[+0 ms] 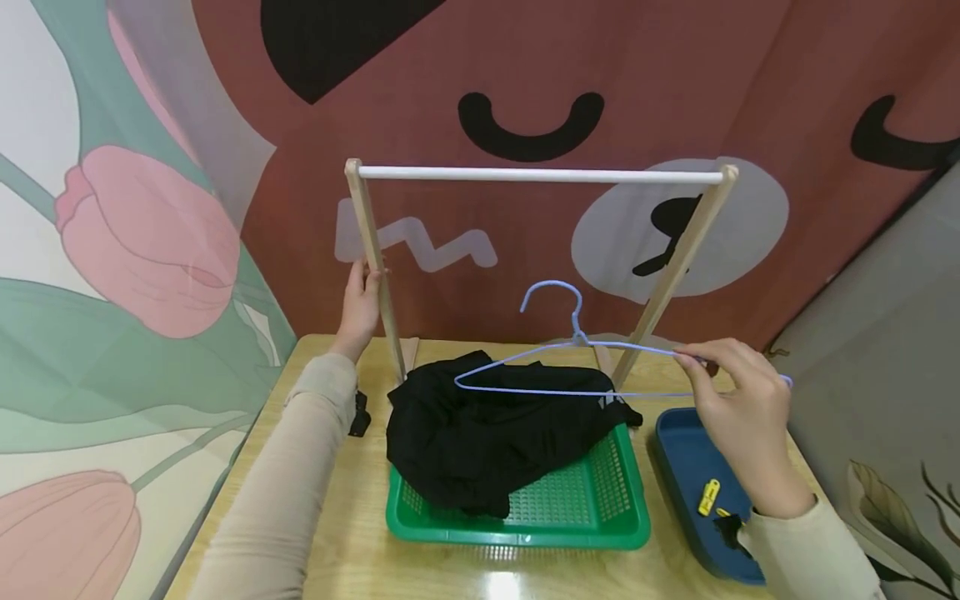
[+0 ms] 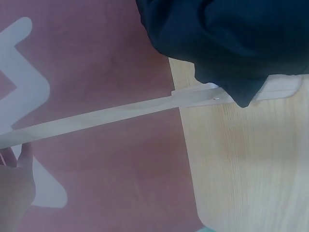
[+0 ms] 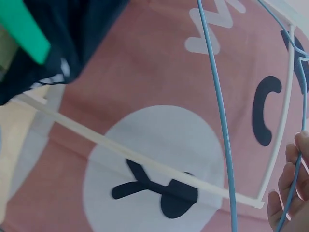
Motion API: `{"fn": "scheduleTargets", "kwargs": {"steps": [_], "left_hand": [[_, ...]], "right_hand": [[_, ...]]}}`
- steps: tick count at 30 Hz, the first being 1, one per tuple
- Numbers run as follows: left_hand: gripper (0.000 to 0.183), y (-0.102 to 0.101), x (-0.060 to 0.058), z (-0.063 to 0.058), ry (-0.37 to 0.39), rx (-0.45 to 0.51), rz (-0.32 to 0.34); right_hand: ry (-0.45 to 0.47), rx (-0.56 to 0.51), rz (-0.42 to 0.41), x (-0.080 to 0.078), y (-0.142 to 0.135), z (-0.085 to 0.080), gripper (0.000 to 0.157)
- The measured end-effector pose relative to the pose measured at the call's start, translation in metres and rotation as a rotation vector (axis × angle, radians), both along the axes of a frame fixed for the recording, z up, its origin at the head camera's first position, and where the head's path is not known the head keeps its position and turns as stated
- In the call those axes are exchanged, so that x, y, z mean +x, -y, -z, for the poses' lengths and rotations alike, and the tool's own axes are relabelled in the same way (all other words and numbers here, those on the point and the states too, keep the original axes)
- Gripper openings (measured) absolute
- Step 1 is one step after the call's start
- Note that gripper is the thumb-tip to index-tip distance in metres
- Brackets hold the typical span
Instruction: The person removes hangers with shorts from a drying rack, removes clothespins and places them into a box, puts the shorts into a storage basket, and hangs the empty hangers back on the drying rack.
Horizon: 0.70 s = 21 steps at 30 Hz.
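Note:
My left hand grips the left wooden post of a small garment rack, about halfway up. The left wrist view has that hand only at its edge, thumb and a finger at the post. With my right hand I pinch the upper right arm of a blue clothes hanger. Its hook points up and it carries nothing. Fingers curl at the hanger wire in the right wrist view. Behind and below the hanger, a black garment lies heaped in a green basket.
The rack's white rail spans the two posts. To the right is a blue tray with a yellow item and a small black piece. A small black thing lies by my left forearm. A printed curtain hangs behind the table.

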State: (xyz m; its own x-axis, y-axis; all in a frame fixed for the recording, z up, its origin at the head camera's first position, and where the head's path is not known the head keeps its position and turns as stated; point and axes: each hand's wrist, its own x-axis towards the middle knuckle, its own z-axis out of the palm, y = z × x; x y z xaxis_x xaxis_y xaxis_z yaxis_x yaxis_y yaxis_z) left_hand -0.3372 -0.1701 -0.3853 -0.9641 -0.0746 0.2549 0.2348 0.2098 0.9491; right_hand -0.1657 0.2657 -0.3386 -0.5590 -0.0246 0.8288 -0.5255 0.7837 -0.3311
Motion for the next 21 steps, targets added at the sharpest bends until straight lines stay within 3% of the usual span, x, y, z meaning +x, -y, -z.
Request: {"fn": "scheduleTargets", "kwargs": {"steps": [4, 8, 21], "left_hand": [[0.046, -0.003, 0.002, 0.000, 0.007, 0.001, -0.034], [0.047, -0.007, 0.003, -0.001, 0.018, 0.017, -0.063], [0.043, -0.012, 0.002, 0.002, -0.005, 0.075, -0.101]], "right_hand": [[-0.016, 0.014, 0.022, -0.013, 0.007, -0.014, 0.019], [-0.029, 0.020, 0.106, -0.022, 0.015, -0.031, 0.011], [0.064, -0.088, 0.254, -0.060, 0.011, -0.073, 0.021]]}}
